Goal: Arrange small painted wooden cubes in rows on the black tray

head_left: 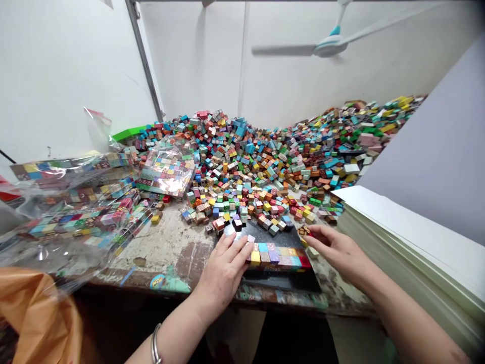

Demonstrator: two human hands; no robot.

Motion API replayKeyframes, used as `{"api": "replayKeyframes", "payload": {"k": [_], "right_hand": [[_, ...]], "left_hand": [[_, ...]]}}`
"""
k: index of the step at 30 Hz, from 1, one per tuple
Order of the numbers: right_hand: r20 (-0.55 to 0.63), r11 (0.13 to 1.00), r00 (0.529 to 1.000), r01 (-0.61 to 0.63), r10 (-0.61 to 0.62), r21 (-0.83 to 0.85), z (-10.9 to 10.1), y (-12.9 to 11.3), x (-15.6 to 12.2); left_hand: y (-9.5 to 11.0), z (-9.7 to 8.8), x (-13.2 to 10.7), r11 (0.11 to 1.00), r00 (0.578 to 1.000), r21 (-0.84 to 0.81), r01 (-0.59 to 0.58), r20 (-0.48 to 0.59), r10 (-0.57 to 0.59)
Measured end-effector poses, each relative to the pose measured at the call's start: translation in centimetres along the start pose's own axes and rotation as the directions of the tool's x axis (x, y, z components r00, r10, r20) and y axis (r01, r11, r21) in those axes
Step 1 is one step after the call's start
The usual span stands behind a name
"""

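Observation:
A black board (282, 281) lies at the table's front edge, bearing short rows of small colourful cube blocks (273, 255) set side by side. My left hand (226, 268) lies with its fingers stretched out over the left end of these rows, hiding part of them. Right of the board, my right hand (337, 247) has its thumb and fingertips closed at a small brown patterned block (303, 230). A few loose cubes (273, 230) rest on the board's far side, and a dark-sided cube (237, 224) sits just beyond my left fingertips.
A large heap of mixed blocks (242, 146) rises against the wall. At left lie clear plastic packs of blocks (83, 217), with another bagged pack (168, 169) by the heap. White sheets (409, 227) are stacked at right. An orange bag (38, 313) hangs front left; a fan (329, 46) is above.

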State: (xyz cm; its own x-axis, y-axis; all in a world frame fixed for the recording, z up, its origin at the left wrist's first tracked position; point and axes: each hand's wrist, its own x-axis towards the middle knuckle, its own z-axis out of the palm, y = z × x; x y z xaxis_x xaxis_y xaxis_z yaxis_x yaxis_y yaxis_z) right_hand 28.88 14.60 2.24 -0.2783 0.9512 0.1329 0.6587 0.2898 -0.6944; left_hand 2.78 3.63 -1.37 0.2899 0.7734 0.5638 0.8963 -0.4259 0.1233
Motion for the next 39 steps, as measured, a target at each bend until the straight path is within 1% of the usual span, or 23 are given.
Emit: {"api": "replayKeyframes", "payload": {"k": [2, 4, 7, 9, 12, 15, 17, 20, 23, 29, 32, 34, 35, 37, 39], "right_hand": [[0.063, 0.998, 0.996, 0.056, -0.056, -0.007, 0.7, -1.9, -1.2], [0.065, 0.984, 0.992, 0.118, -0.110, -0.130, 1.8, -3.4, -2.0], [0.061, 0.924, 0.982, 0.188, -0.178, -0.333, 3.5, -4.2, -2.6], [0.078, 0.904, 0.976, 0.218, -0.203, -0.367, 4.2, -4.1, -2.7], [0.118, 0.930, 0.972, 0.229, -0.203, -0.288, 4.1, -4.0, -3.0], [0.158, 0.966, 0.971, 0.203, -0.178, -0.160, 3.3, -4.1, -3.3], [0.184, 0.974, 0.967, 0.199, -0.178, -0.105, 2.8, -4.2, -3.4], [0.233, 0.974, 0.953, 0.216, -0.195, -0.068, 2.4, -4.1, -3.3], [0.263, 0.975, 0.947, 0.211, -0.186, -0.070, 2.3, -3.9, -2.7], [0.254, 0.970, 0.947, 0.225, -0.196, -0.089, 3.0, -3.4, -1.6], [0.265, 0.972, 0.949, 0.206, -0.172, -0.109, 3.4, -3.2, -1.5], [0.262, 0.964, 0.948, 0.222, -0.180, -0.143, 3.5, -3.1, -1.5], [0.249, 0.953, 0.947, 0.249, -0.203, -0.170, 3.6, -3.1, -1.6], [0.181, 0.911, 0.939, 0.330, -0.291, -0.248, 3.8, -3.1, -2.0], [0.101, 0.837, 0.908, 0.415, -0.407, -0.357, 4.4, -3.2, -2.6]], "left_hand": [[0.0, 0.0, 0.0, 1.000, 1.000, -0.002, 0.003, -0.002, -0.003], [0.1, 0.0, 0.1, 1.000, 1.000, -0.006, 0.005, 0.003, -0.005], [0.1, -0.1, 0.0, 1.000, 1.000, -0.011, 0.008, 0.004, -0.008], [0.1, -0.1, 0.0, 1.000, 1.000, -0.013, 0.009, 0.004, -0.009], [0.0, -0.1, 0.0, 1.000, 1.000, -0.018, 0.012, 0.012, -0.012], [0.0, 0.0, -0.1, 1.000, 1.000, -0.028, 0.015, 0.013, -0.015], [0.1, 0.0, -0.1, 0.999, 1.000, -0.038, 0.017, 0.007, -0.017], [0.1, -0.1, 0.0, 0.999, 1.000, -0.049, 0.017, 0.006, -0.017], [0.1, -0.2, 0.1, 0.999, 1.000, -0.049, 0.018, 0.016, -0.017], [0.1, -0.2, 0.0, 0.999, 1.000, -0.052, 0.017, 0.011, -0.016], [0.1, -0.2, 0.0, 0.999, 1.000, -0.047, 0.021, 0.007, -0.020], [0.2, -0.2, 0.0, 0.999, 1.000, -0.041, 0.022, 0.006, -0.022], [0.2, -0.2, 0.0, 0.999, 1.000, -0.037, 0.022, 0.007, -0.022], [0.2, -0.3, 0.0, 0.999, 1.000, -0.029, 0.026, 0.014, -0.025], [0.3, -0.3, 0.0, 0.999, 0.999, -0.015, 0.030, 0.026, -0.030]]}}
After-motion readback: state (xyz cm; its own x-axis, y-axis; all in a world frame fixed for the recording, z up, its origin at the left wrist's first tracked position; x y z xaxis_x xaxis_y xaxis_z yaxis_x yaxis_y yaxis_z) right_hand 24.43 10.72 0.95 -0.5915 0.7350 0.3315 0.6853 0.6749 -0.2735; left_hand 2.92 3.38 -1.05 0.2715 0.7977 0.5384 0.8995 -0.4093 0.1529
